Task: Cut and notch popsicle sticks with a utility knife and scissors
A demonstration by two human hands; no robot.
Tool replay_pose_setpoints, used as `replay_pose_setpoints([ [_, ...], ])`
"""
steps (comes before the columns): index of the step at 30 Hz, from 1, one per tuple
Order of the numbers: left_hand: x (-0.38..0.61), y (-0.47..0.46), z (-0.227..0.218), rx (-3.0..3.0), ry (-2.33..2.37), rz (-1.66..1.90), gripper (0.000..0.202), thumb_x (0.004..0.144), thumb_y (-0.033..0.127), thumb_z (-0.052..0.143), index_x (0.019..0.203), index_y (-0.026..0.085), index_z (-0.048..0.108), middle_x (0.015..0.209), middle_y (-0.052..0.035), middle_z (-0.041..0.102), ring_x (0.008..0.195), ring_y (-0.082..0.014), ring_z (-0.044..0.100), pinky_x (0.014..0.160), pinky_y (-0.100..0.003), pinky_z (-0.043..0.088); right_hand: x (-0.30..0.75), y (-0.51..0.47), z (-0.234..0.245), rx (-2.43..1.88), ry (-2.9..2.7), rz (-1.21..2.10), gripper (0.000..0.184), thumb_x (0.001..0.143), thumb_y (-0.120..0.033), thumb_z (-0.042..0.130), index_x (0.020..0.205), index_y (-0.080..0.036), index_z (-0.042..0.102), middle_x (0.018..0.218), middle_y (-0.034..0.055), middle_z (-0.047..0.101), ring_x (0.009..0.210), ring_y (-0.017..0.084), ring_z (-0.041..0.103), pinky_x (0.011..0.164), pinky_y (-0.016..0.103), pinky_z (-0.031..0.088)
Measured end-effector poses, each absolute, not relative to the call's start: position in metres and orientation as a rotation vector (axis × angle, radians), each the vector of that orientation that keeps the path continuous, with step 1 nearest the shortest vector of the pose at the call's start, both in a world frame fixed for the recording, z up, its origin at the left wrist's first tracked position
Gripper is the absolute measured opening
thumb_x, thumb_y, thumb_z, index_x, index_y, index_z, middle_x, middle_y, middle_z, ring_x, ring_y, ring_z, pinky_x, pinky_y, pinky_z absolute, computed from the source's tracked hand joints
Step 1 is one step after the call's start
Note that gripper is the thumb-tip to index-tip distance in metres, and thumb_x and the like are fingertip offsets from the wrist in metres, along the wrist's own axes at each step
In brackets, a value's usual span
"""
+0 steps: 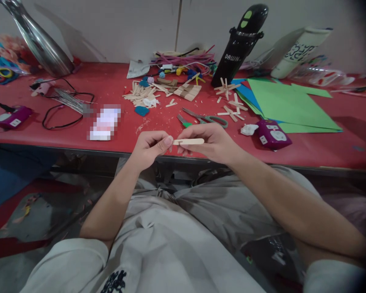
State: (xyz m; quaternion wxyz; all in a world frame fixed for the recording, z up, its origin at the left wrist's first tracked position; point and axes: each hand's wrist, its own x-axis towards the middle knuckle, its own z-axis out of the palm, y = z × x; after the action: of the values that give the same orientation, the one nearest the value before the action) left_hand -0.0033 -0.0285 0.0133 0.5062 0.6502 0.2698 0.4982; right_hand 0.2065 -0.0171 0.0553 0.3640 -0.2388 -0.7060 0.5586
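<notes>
Above the table's front edge, my left hand [154,148] pinches the left end of a pale wooden craft stick [192,141] between thumb and fingers. My right hand [212,140] is closed around the stick's middle from behind, its fingers partly hidden. A small notch or joint shows on the stick near the left thumb; I cannot tell whether it is one piece or two. Just beyond the hands lie grey-handled scissors [212,119] and a green-handled cutter [184,122]. Farther back are a pile of craft sticks [140,95] and several crossed-stick pieces [227,87].
On the red table [116,81] stand a black bottle [236,49], a white tumbler [301,53] and a steel flask [45,40]. Green paper sheets [295,106] and a purple box [273,136] lie right. A blurred phone-like object [105,123], wires [70,101] and another purple box [12,118] lie left.
</notes>
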Motion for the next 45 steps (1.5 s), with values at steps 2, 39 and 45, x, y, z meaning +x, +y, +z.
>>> replay_pose_setpoints([
  [2, -0.003, -0.028, 0.013, 1.614, 0.675, 1.207, 0.042, 0.094, 0.048, 0.065, 0.066, 0.018, 0.059, 0.056, 0.0039, 0.037, 0.052, -0.0083, 0.03, 0.051, -0.027, 0.023, 0.207, -0.016, 0.055, -0.61, -1.811, 1.464, 0.019, 0.084, -0.034, 0.08, 0.085, -0.015, 0.076, 0.072, 0.0021, 0.072, 0.063, 0.009, 0.063, 0.059, 0.02, 0.051],
  [39, 0.028, -0.039, 0.017, 0.608, 0.373, 0.771, 0.039, 0.091, 0.023, 0.056, 0.055, 0.017, 0.043, 0.05, 0.0086, 0.016, 0.039, -0.0052, 0.014, 0.041, -0.018, 0.026, 0.201, -0.033, 0.058, -0.784, -1.909, 0.928, 0.005, 0.08, -0.021, 0.066, 0.078, -0.017, 0.067, 0.068, 0.0002, 0.063, 0.06, 0.011, 0.053, 0.053, 0.024, 0.044],
  [45, 0.033, -0.042, 0.017, 0.509, 0.358, 0.775, 0.036, 0.089, 0.018, 0.047, 0.055, 0.02, 0.033, 0.052, 0.0085, 0.009, 0.039, -0.0067, 0.006, 0.039, -0.02, 0.023, 0.205, -0.035, 0.065, -0.775, -1.959, 0.686, 0.008, 0.084, -0.02, 0.062, 0.076, -0.018, 0.063, 0.066, -0.0008, 0.061, 0.057, 0.01, 0.05, 0.052, 0.025, 0.04],
])
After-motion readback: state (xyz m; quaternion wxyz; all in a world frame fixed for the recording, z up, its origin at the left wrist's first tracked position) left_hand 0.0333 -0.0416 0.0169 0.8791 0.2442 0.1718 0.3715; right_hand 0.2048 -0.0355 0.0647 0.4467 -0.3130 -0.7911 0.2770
